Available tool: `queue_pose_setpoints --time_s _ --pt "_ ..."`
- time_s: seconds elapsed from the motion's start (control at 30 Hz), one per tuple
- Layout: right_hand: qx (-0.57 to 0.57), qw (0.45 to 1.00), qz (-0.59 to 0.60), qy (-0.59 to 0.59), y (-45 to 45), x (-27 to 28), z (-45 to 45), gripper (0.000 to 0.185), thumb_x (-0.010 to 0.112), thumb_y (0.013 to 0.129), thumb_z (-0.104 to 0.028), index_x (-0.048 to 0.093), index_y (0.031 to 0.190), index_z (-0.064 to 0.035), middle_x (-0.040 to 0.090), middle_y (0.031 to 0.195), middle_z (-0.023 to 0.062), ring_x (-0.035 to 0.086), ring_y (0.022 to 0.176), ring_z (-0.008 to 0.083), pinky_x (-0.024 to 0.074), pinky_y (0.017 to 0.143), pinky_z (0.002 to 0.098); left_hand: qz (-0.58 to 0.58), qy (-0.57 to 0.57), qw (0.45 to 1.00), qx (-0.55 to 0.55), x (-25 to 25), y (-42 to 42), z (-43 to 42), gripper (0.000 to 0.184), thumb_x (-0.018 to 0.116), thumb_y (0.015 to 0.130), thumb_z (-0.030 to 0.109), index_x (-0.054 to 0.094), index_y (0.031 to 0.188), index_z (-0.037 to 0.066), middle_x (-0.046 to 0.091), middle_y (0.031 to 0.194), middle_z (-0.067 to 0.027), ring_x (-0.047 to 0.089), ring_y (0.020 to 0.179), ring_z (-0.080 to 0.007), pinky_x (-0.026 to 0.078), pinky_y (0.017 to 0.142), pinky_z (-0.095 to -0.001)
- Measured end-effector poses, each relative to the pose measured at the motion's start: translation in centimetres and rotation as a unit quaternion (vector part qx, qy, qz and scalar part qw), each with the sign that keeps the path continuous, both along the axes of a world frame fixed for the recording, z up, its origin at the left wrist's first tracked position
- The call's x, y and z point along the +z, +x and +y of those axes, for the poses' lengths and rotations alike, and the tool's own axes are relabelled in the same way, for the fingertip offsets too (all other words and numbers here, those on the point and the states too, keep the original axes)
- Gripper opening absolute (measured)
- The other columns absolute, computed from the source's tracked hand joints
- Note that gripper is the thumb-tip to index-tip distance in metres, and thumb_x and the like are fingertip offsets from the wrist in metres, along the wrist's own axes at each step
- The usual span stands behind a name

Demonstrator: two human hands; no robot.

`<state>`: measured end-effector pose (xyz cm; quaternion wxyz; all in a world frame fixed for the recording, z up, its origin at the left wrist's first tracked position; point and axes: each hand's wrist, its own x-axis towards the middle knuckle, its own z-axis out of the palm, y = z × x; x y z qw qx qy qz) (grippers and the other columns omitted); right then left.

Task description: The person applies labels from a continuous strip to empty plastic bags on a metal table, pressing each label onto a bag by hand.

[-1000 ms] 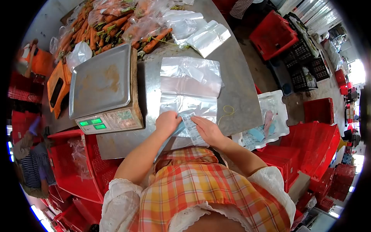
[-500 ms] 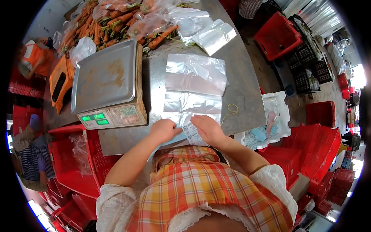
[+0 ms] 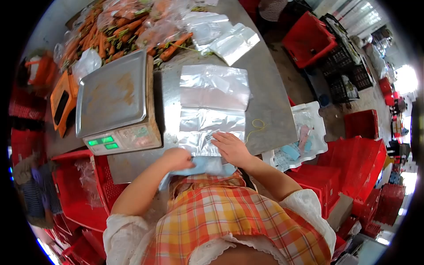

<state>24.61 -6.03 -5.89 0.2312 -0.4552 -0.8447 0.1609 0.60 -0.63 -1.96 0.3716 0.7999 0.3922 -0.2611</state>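
A stack of clear plastic bags [image 3: 212, 110] lies flat on the metal table [image 3: 265, 84] in front of me. My right hand [image 3: 232, 149] rests on the stack's lower right part, fingers extended, over a small printed label [image 3: 209, 137] that is mostly covered. My left hand [image 3: 176, 160] is closed on a light blue backing strip [image 3: 201, 167] at the table's near edge. To the left stands a scale [image 3: 115, 95] with a green display and a bare, stained tray.
Carrots [image 3: 115, 37], partly in plastic, are heaped at the back left. More bags [image 3: 234, 44] lie behind the stack. Red crates [image 3: 81, 190] flank the table, and a white foam box [image 3: 309, 132] sits at right. A person [image 3: 37, 190] stands at far left.
My left hand has moved left and down with the blue strip, away from my right hand. The label now lies on the bags under my right hand's fingers.
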Motion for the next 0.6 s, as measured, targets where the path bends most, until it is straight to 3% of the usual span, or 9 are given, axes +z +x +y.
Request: queue_pose_setpoints --time_s 0.13,0.23,0.3,0.37,0.4,0.43,0.47,0.53,0.6 --pt "0.030 0.997 0.010 0.064 0.9 -1.8 0.6 0.022 0.060 0.077 -0.015 0.061 0.098 -0.0080 0.055 0.121 0.0059 0.051 0.112 0.0221 0.0421 0.092 0.0363 -0.221 0.105 0.968 0.058 0.1 -2.9 -2.1 0.030 0.066 0.072 0.031 0.059 0.069 0.002 0.058 0.066 -0.0172 0.056 0.061 -0.0345 0.043 0.055 -0.0407" --pt "0.024 0.996 -0.004 0.086 1.1 -1.8 1.3 0.017 0.060 0.076 -0.018 0.061 0.090 -0.0079 0.058 0.115 0.0051 0.053 0.108 0.0218 0.0433 0.089 0.0358 -0.154 0.046 0.972 0.174 4.5 -0.7 -2.7 0.021 0.065 0.073 0.022 0.056 0.079 0.004 0.058 0.069 -0.0137 0.058 0.067 -0.0340 0.044 0.057 -0.0399" --pt "0.039 0.996 0.013 0.079 1.5 -1.9 1.3 0.015 0.060 0.076 -0.018 0.060 0.086 -0.0076 0.059 0.111 0.0049 0.053 0.106 0.0220 0.0440 0.087 0.0358 -0.248 0.109 0.942 0.200 4.1 -0.4 -4.0 0.018 0.065 0.075 0.019 0.056 0.085 0.007 0.060 0.070 -0.0106 0.059 0.067 -0.0324 0.045 0.057 -0.0401" --pt "0.052 0.997 0.041 0.037 0.8 -2.4 2.2 0.014 0.059 0.078 -0.021 0.059 0.081 -0.0070 0.060 0.106 0.0069 0.055 0.100 0.0241 0.0445 0.084 0.0362 -0.208 0.140 0.957 0.145 5.2 0.1 -4.1 0.016 0.066 0.075 0.017 0.057 0.084 0.006 0.061 0.074 -0.0101 0.060 0.070 -0.0308 0.046 0.060 -0.0385" --pt "-0.035 0.991 0.058 -0.113 0.4 -2.2 2.2 0.018 0.058 0.081 -0.023 0.061 0.084 -0.0050 0.062 0.100 0.0103 0.057 0.092 0.0277 0.0453 0.080 0.0367 -0.167 0.169 0.967 0.091 5.8 0.1 -4.0 0.015 0.066 0.075 0.015 0.058 0.082 0.006 0.063 0.078 -0.0095 0.061 0.073 -0.0291 0.047 0.062 -0.0369" --pt "-0.080 0.966 0.116 -0.217 0.1 -1.1 2.6 0.021 0.057 0.083 -0.025 0.062 0.087 -0.0044 0.062 0.096 0.0119 0.058 0.088 0.0288 0.0459 0.078 0.0366 -0.150 0.172 0.967 0.109 5.7 -0.2 -3.9 0.015 0.066 0.075 0.015 0.058 0.082 0.006 0.063 0.078 -0.0095 0.061 0.073 -0.0291 0.047 0.062 -0.0369" --pt "-0.122 0.924 0.166 -0.323 0.2 0.2 3.1 0.024 0.056 0.084 -0.027 0.062 0.090 -0.0039 0.063 0.092 0.0135 0.059 0.084 0.0298 0.0466 0.075 0.0364 -0.215 0.212 0.952 0.059 4.9 -0.3 -3.7 0.013 0.066 0.075 0.015 0.059 0.084 0.007 0.063 0.080 -0.0089 0.060 0.073 -0.0288 0.047 0.063 -0.0371" --pt "-0.123 0.908 0.174 -0.360 1.2 1.5 4.9 0.026 0.059 0.082 -0.027 0.065 0.092 -0.0035 0.065 0.083 0.0127 0.062 0.076 0.0218 0.0477 0.069 0.0328 -0.264 0.252 0.931 0.016 4.4 -0.3 -3.5 0.012 0.066 0.075 0.014 0.060 0.085 0.009 0.063 0.082 -0.0082 0.060 0.073 -0.0284 0.048 0.064 -0.0373" --pt "-0.151 0.847 0.270 -0.433 1.9 2.3 6.3 0.028 0.060 0.082 -0.024 0.065 0.092 0.0017 0.065 0.078 0.0078 0.056 0.072 0.0120 0.0463 0.066 0.0279 -0.314 0.288 0.905 -0.004 4.4 0.8 -2.9 0.014 0.066 0.074 0.014 0.062 0.086 0.011 0.063 0.079 -0.0069 0.060 0.072 -0.0276 0.048 0.064 -0.0363"
